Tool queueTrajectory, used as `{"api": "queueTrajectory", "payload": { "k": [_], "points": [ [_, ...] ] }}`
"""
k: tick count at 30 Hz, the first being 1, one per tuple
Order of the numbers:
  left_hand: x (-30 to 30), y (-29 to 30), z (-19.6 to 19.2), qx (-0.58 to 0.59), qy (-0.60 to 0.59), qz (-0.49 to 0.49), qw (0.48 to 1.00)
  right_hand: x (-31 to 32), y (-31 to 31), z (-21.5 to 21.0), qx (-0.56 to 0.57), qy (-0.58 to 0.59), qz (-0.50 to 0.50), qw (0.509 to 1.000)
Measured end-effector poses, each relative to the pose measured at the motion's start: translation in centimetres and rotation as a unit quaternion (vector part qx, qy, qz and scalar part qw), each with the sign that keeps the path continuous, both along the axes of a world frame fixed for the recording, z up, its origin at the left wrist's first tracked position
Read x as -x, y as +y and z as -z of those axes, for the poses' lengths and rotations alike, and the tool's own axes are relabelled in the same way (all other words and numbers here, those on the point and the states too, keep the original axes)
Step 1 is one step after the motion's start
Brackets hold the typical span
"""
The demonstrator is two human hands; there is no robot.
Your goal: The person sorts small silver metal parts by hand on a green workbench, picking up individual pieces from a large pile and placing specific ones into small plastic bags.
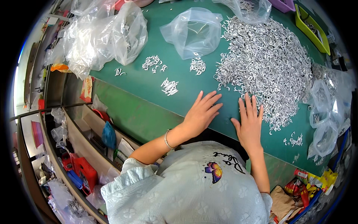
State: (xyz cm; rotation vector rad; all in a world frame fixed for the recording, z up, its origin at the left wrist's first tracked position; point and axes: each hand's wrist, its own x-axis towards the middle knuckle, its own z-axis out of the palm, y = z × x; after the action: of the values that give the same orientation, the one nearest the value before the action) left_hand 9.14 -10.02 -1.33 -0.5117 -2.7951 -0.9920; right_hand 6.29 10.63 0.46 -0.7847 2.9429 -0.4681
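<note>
A large heap of small silvery metal pieces [266, 61], many of them ring- or hook-shaped, covers the right part of the green table [149, 99]. My right hand [249, 125] lies with fingers stretched out, its fingertips at the near left edge of that heap. To its left, my left hand [201, 114] rests palm down near the front edge, fingers slightly spread, holding nothing. Beyond the left hand are small sorted piles: looped pieces [197, 66], curved pieces [152, 62], straight pin-like pieces [170, 86] and a few slim pieces [119, 72].
An open clear plastic bag [194, 41] stands at the back middle. More plastic bags [87, 41] crowd the back left, and others [323, 138] the right edge. A yellow-green tray [312, 31] sits far right. Left of the table are shelves holding a red object [85, 170].
</note>
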Motion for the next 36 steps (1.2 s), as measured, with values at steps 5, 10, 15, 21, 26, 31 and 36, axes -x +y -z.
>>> {"api": "queueTrajectory", "payload": {
  "k": [5, 10, 15, 21, 26, 31, 36],
  "points": [
    [0.4, -1.2, 0.7, -0.037, 0.011, -0.04, 0.998, -0.9, 1.3, -0.7, 0.036, -0.033, -0.029, 0.998],
    [0.1, -0.8, -0.4, -0.046, 0.004, -0.062, 0.997, -0.2, 0.9, -0.9, 0.028, -0.019, -0.043, 0.999],
    [-0.7, -1.5, -0.9, -0.052, 0.015, -0.104, 0.993, -0.7, 2.9, -0.6, 0.047, -0.016, -0.057, 0.997],
    [-1.0, -2.0, -1.5, -0.052, -0.005, -0.078, 0.996, -1.6, 1.8, -0.5, 0.085, -0.025, -0.014, 0.996],
    [-1.4, -1.3, -0.4, -0.015, -0.046, -0.017, 0.999, -1.6, -0.2, -1.0, 0.123, -0.02, -0.029, 0.992],
    [-3.6, -1.9, -0.9, -0.259, 0.071, -0.104, 0.958, -0.9, -4.0, -1.0, 0.225, -0.072, -0.111, 0.965],
    [-9.2, -4.2, 4.4, -0.582, -0.468, -0.067, 0.662, 1.1, -8.3, 0.4, 0.213, -0.053, -0.183, 0.958]
  ]
}}
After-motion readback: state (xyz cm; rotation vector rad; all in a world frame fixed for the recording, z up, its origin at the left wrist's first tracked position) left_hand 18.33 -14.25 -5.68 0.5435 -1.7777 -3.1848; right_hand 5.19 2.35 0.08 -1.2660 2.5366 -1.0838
